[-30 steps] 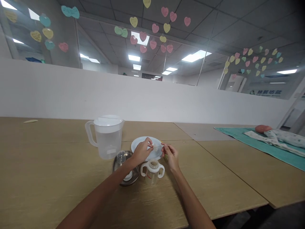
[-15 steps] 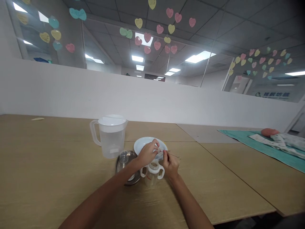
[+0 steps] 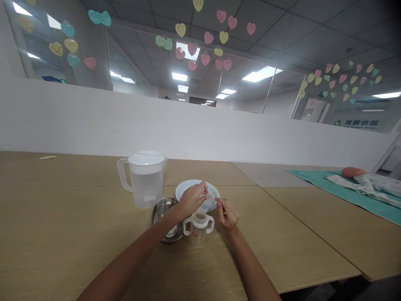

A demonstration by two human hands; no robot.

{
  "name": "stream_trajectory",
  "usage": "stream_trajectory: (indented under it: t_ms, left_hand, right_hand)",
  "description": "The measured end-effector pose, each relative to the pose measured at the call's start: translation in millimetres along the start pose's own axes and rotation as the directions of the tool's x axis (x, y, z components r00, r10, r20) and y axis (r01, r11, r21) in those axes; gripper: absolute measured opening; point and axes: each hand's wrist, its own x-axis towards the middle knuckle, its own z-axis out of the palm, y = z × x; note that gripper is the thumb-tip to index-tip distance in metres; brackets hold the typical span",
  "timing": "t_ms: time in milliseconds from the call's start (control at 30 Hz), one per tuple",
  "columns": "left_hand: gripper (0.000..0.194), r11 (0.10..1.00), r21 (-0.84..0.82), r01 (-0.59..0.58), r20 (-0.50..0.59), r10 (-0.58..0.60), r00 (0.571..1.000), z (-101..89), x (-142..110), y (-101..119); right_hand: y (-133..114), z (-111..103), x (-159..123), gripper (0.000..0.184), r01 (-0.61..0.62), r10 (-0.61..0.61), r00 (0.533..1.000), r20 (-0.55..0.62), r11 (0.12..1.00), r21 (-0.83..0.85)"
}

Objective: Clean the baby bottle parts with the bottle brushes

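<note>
Over a white plate (image 3: 183,193), my left hand (image 3: 191,197) is closed on a small translucent round piece (image 3: 208,196) that looks like a baby bottle nipple. My right hand (image 3: 228,214) pinches a thin rod (image 3: 221,202), whose left end meets the round piece; whether it goes inside is too small to tell. Just below the hands stands an uncapped clear baby bottle (image 3: 198,235) with two white handles. To its left, a round metal tray (image 3: 153,217) carries a clear dome cap (image 3: 162,206) and a white piece (image 3: 171,232), partly hidden by my left forearm.
A lidded translucent pitcher (image 3: 147,184) stands behind the tray. On the far right, a teal cloth (image 3: 369,196) bears patterned fabric and a reddish rounded thing (image 3: 353,172). A pale flat strip (image 3: 48,157) lies far left. The white wall (image 3: 188,133) bounds the table's back.
My right hand has shifted slightly right and down from the round piece, with more of the rod showing between them. My left hand has barely moved.
</note>
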Motion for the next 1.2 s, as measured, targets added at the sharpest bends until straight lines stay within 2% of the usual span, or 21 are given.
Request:
stream_trajectory:
  t_ms: [133,300,467,567,667,733,833,1000,1100,1200]
  left_hand:
    - [0.007,1.000,0.000,-0.020,-0.010,0.020,1.000,-0.7,2,1]
    - [0.007,1.000,-0.020,-0.007,-0.033,0.006,0.999,-1.4,4,7]
    - [0.006,0.996,-0.054,-0.069,0.016,0.070,0.997,-2.6,2,21]
    - [0.005,0.995,-0.040,-0.093,0.026,0.094,0.995,-4.6,2,24]
    - [0.006,0.994,0.023,-0.106,0.030,0.105,0.994,-5.9,2,21]
    - [0.008,0.990,0.091,-0.111,0.036,0.108,0.993,-5.5,2,17]
    - [0.012,0.972,0.202,-0.119,0.049,0.111,0.993,-3.7,2,11]
    - [0.013,0.922,0.356,-0.154,0.054,0.145,0.988,-1.7,2,8]
    - [0.013,0.877,0.444,-0.184,0.094,0.159,0.983,-2.7,3,13]
    - [0.013,0.835,0.513,-0.201,0.150,0.143,0.978,-4.9,3,19]
  right_hand:
    - [3,-1,-1,0.018,0.062,-0.065,0.996,-0.055,0.996,-0.058]
    - [7,5,-7,0.019,0.001,-0.004,1.000,-0.028,0.994,-0.109]
    - [6,6,-7,0.018,0.013,-0.023,0.998,-0.061,0.988,-0.155]
    - [5,4,-3,0.018,0.011,-0.021,0.997,-0.077,0.992,-0.124]
    - [5,0,-1,0.019,-0.010,0.009,1.000,-0.011,0.999,-0.041]
    - [6,-1,-2,0.021,-0.069,0.069,0.997,0.018,0.998,-0.010]
    - [6,-4,-3,0.022,-0.121,0.121,0.992,-0.041,0.993,0.009]
    - [5,-5,-1,0.013,-0.015,0.014,0.986,-0.166,1.000,0.000]
    - [3,-6,1,0.014,0.002,-0.016,0.985,-0.173,0.997,-0.081]
    - [0,-6,3,0.012,0.053,-0.101,0.967,-0.236,0.978,-0.200]
